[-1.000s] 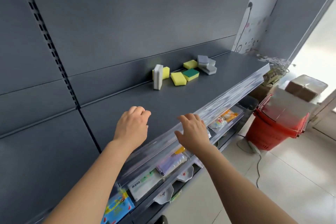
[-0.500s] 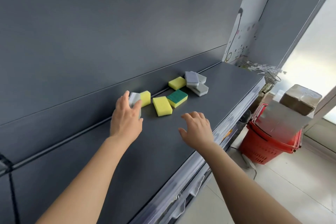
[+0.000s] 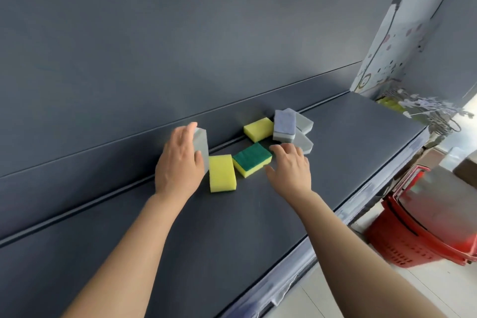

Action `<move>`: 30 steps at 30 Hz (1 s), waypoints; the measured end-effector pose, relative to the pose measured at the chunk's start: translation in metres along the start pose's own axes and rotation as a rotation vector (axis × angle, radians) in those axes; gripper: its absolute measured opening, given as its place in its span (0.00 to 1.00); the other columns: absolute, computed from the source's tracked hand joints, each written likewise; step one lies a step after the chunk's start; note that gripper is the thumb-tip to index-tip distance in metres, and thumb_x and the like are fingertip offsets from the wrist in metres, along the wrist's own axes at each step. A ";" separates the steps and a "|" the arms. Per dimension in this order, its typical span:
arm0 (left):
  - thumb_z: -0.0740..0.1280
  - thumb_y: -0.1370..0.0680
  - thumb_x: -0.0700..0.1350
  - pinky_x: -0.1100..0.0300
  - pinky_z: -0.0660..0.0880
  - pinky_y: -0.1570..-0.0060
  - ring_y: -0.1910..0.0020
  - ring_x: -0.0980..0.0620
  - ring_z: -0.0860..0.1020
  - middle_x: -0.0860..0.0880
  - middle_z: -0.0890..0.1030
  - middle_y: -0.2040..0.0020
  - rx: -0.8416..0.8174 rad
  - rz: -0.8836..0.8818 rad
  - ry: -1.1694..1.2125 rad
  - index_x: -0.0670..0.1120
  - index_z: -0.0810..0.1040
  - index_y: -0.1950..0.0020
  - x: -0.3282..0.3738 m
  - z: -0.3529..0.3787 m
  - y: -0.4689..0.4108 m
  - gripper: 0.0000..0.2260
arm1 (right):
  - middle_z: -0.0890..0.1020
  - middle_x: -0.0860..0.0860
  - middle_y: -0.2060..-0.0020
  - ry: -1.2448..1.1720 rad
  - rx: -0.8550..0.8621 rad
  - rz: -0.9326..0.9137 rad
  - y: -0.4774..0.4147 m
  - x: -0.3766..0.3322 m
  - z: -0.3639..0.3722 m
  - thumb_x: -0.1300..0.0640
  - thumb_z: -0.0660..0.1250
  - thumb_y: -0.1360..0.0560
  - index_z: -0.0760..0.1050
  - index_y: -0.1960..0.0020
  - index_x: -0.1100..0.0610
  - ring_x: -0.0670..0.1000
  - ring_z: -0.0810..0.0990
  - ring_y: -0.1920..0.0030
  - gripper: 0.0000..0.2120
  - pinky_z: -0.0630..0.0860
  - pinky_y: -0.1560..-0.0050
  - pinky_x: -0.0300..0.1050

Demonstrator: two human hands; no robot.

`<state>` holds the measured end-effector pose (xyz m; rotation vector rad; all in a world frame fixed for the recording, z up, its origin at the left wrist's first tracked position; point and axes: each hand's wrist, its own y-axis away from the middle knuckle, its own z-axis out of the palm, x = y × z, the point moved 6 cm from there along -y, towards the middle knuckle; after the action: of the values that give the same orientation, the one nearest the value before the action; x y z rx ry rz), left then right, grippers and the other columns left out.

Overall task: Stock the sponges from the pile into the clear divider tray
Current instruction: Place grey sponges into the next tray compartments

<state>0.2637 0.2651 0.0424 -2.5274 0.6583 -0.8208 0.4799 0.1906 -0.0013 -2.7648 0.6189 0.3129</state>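
A pile of sponges lies on the dark grey shelf [image 3: 232,227] near its back wall. My left hand [image 3: 178,162] grips an upright grey sponge [image 3: 202,144] at the pile's left end. Beside it lies a yellow sponge [image 3: 222,173], then a green-topped yellow sponge [image 3: 253,159]. My right hand [image 3: 290,168] hovers with fingers spread just right of the green-topped sponge, holding nothing. Behind sit another yellow sponge [image 3: 259,128] and a stack of grey sponges [image 3: 285,125]. No clear divider tray shows in this view.
A red shopping basket [image 3: 423,235] stands on the floor at the right, below the shelf's front edge. Tangled wire hooks [image 3: 433,108] lie at the shelf's far right end. A grey back panel [image 3: 180,46] rises behind the sponges.
Both hands moved forward from the shelf's front edge to the pile. My left hand closed on the upright grey sponge; my right hand reached beside the green-topped sponge.
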 end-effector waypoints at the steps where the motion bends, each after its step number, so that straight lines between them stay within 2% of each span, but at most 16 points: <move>1: 0.65 0.26 0.36 0.50 0.72 0.47 0.42 0.43 0.73 0.44 0.72 0.38 0.016 -0.025 0.012 0.43 0.67 0.33 0.004 0.003 -0.005 0.22 | 0.72 0.53 0.39 0.000 0.011 -0.011 -0.010 0.006 0.000 0.52 0.66 0.26 0.69 0.34 0.54 0.57 0.68 0.38 0.22 0.65 0.40 0.49; 7: 0.64 0.25 0.36 0.54 0.69 0.42 0.39 0.47 0.71 0.46 0.71 0.37 0.057 -0.093 0.079 0.44 0.70 0.37 0.024 0.028 -0.021 0.17 | 0.68 0.55 0.34 0.041 -0.011 -0.068 -0.061 0.037 0.007 0.52 0.68 0.27 0.67 0.33 0.53 0.58 0.65 0.34 0.24 0.65 0.39 0.51; 13: 0.65 0.25 0.37 0.58 0.68 0.44 0.40 0.51 0.70 0.48 0.70 0.38 0.108 -0.216 0.075 0.46 0.72 0.37 0.027 0.041 -0.020 0.17 | 0.63 0.56 0.31 0.048 -0.041 -0.128 -0.094 0.051 0.023 0.54 0.70 0.29 0.66 0.35 0.54 0.60 0.64 0.34 0.25 0.65 0.37 0.53; 15: 0.65 0.25 0.37 0.61 0.67 0.45 0.40 0.51 0.70 0.48 0.70 0.38 0.119 -0.239 0.066 0.46 0.72 0.37 0.029 0.041 -0.019 0.17 | 0.65 0.57 0.33 0.043 -0.036 -0.133 -0.099 0.053 0.029 0.55 0.70 0.30 0.67 0.36 0.55 0.60 0.64 0.35 0.24 0.65 0.38 0.54; 19: 0.65 0.25 0.37 0.67 0.63 0.45 0.41 0.53 0.69 0.48 0.70 0.39 0.123 -0.262 0.044 0.46 0.72 0.37 0.031 0.042 -0.017 0.17 | 0.71 0.57 0.41 -0.015 0.042 -0.126 -0.106 0.058 0.032 0.67 0.65 0.33 0.71 0.39 0.57 0.61 0.67 0.40 0.23 0.68 0.45 0.54; 21: 0.65 0.25 0.37 0.69 0.62 0.46 0.42 0.55 0.69 0.49 0.70 0.39 0.129 -0.280 0.043 0.47 0.72 0.37 0.031 0.041 -0.016 0.17 | 0.75 0.58 0.45 -0.082 0.102 -0.128 -0.110 0.059 0.030 0.69 0.65 0.34 0.74 0.42 0.58 0.63 0.69 0.43 0.21 0.69 0.49 0.55; 24: 0.66 0.25 0.37 0.72 0.61 0.50 0.46 0.61 0.67 0.50 0.71 0.41 0.147 -0.306 0.060 0.48 0.73 0.37 0.032 0.039 -0.013 0.18 | 0.79 0.58 0.51 -0.186 0.246 -0.164 -0.114 0.054 0.017 0.68 0.67 0.35 0.78 0.46 0.59 0.64 0.73 0.51 0.18 0.71 0.55 0.55; 27: 0.66 0.26 0.37 0.74 0.60 0.52 0.50 0.64 0.66 0.51 0.71 0.44 0.178 -0.327 0.101 0.49 0.74 0.37 0.035 0.035 -0.011 0.18 | 0.80 0.55 0.52 -0.331 0.390 -0.253 -0.108 0.034 -0.007 0.64 0.67 0.34 0.77 0.44 0.58 0.61 0.74 0.52 0.18 0.71 0.54 0.53; 30: 0.67 0.26 0.37 0.68 0.65 0.50 0.49 0.61 0.68 0.52 0.71 0.44 0.215 -0.365 0.145 0.50 0.75 0.38 0.035 0.025 -0.005 0.18 | 0.80 0.52 0.51 -0.513 0.364 -0.377 -0.095 0.005 -0.026 0.59 0.66 0.30 0.73 0.39 0.58 0.57 0.74 0.52 0.19 0.70 0.50 0.50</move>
<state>0.3060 0.2560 0.0412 -2.4368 0.1357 -1.1409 0.5298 0.2623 0.0435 -2.2526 0.0164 0.7078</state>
